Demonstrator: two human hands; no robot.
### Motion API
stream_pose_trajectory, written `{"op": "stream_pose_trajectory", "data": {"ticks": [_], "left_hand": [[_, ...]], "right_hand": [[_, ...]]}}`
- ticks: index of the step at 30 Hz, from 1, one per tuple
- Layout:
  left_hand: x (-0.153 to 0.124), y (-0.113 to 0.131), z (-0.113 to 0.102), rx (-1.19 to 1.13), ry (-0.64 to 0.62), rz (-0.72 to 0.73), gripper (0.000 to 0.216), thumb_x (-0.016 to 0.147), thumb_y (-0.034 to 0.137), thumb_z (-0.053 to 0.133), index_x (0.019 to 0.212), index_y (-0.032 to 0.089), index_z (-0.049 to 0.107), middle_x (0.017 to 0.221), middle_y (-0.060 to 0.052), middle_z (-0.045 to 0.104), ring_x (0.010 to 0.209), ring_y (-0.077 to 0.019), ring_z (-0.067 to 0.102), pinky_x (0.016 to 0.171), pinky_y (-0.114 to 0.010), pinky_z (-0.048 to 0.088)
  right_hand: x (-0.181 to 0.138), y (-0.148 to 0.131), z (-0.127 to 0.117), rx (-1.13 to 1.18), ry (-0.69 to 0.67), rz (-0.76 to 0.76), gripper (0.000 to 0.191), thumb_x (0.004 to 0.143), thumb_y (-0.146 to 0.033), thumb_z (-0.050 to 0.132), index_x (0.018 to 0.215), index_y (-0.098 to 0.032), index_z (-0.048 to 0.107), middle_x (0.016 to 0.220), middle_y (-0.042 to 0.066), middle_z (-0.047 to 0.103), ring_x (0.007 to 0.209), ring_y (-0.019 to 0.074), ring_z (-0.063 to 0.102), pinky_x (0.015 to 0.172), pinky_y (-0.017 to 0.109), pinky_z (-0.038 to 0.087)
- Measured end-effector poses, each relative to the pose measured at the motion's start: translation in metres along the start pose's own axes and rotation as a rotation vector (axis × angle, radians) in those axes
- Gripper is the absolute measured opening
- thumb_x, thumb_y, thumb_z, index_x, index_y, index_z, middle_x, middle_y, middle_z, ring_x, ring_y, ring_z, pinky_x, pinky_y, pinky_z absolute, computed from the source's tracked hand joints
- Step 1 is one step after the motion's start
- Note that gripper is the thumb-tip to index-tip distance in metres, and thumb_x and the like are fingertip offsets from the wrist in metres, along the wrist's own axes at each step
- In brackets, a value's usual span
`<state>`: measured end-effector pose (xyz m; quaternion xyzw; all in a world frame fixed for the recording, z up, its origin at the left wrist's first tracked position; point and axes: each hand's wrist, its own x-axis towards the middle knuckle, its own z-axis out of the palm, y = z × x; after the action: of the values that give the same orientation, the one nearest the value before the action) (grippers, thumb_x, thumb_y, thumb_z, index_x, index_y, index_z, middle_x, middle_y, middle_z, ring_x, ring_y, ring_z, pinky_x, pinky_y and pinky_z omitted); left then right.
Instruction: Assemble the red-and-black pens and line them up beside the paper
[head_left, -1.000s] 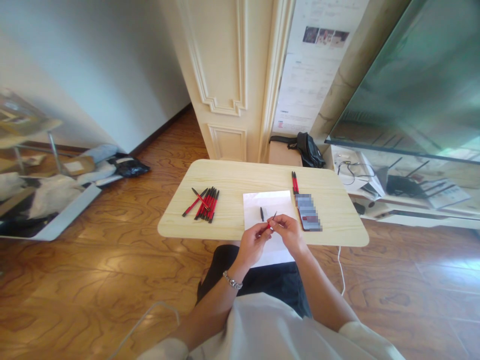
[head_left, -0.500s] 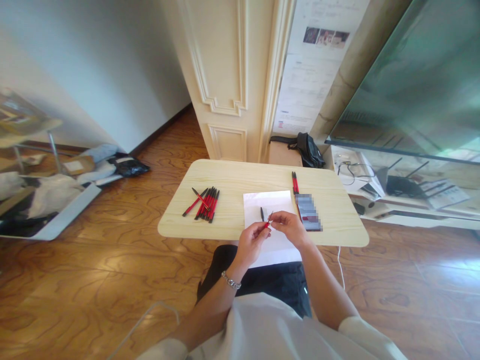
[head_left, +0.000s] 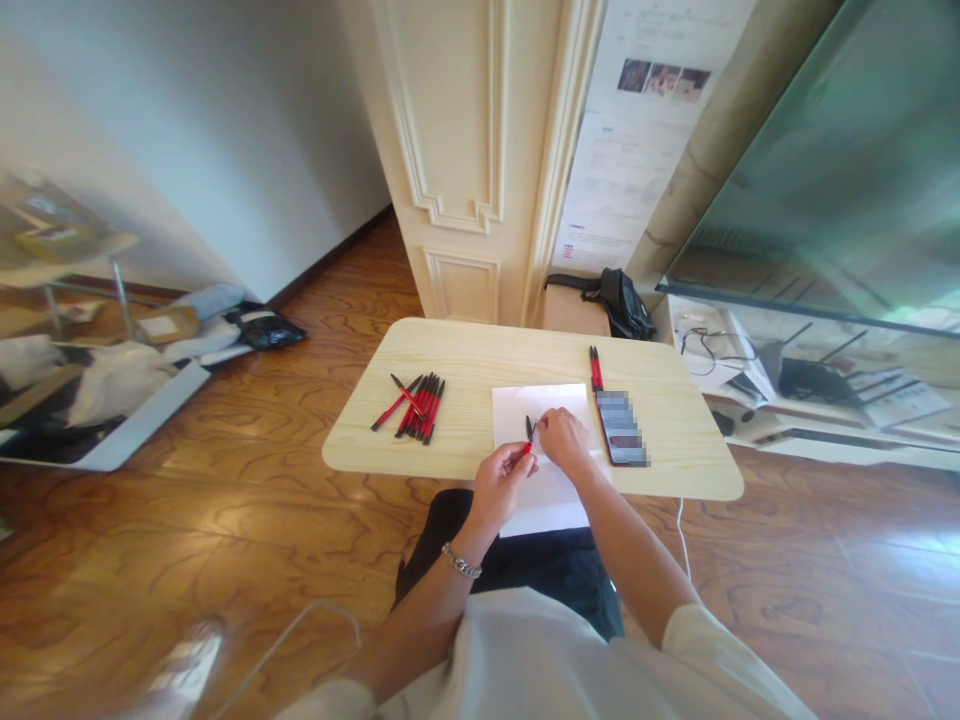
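Note:
My left hand [head_left: 504, 482] pinches a red pen barrel [head_left: 528, 447] above a white sheet of paper [head_left: 517, 402], with the barrel's thin end pointing away from me. Just beyond it is a small black pen part [head_left: 528, 424] on the sheet. My right hand [head_left: 565, 437] is beside that part, its fingers curled together. What those fingertips hold, if anything, is too small to make out. Left of the paper is a pile of red and black pens [head_left: 421, 408], one lying across others.
Two red and black pens [head_left: 595, 369] lie behind a phone [head_left: 619, 430] on the right of the wooden table [head_left: 450, 350]. A black bag [head_left: 624, 303] rests beyond the far edge. A white cable [head_left: 681, 530] hangs near the right side.
My right hand has moved away from the barrel, forward and down towards the black part on the paper. The left hand still holds the red barrel, and the view has shifted slightly.

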<state>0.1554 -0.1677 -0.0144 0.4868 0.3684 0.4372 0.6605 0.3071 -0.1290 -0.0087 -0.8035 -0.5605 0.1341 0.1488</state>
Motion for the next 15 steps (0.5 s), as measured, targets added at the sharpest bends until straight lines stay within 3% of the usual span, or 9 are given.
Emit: {"op": "stream_pose_trajectory", "data": {"ticks": [4,11,15], "left_hand": [[0.000,-0.001,0.000,0.003,0.013,-0.002,0.036,0.078,0.042,0.066,0.101,0.014,0.063,0.088,-0.008,0.069,0.079,-0.0178,0.065,0.079,-0.035,0.053],[-0.001,0.003,0.002,-0.012,-0.005,-0.007,0.036,0.078,0.041,0.067,0.101,0.014,0.064,0.088,-0.008,0.068,0.079,-0.0171,0.065,0.078,-0.033,0.053],[0.000,0.002,0.007,-0.013,-0.014,0.001,0.035,0.078,0.040,0.067,0.102,0.015,0.064,0.087,-0.007,0.068,0.078,-0.0163,0.065,0.078,-0.032,0.052]], "right_hand": [[0.001,0.007,-0.001,0.115,0.025,-0.009,0.017,0.086,-0.025,0.051,0.089,-0.017,0.066,0.094,0.013,0.065,0.091,0.0228,0.059,0.078,0.033,0.041],[-0.009,0.015,-0.019,1.071,-0.076,-0.007,0.033,0.078,-0.040,0.058,0.099,-0.016,0.067,0.077,0.003,0.062,0.066,0.0130,0.054,0.057,0.024,0.042],[-0.020,0.006,-0.038,1.357,-0.091,0.037,0.031,0.073,-0.043,0.066,0.092,-0.019,0.067,0.080,0.002,0.062,0.068,0.0110,0.055,0.057,0.021,0.041]]}}
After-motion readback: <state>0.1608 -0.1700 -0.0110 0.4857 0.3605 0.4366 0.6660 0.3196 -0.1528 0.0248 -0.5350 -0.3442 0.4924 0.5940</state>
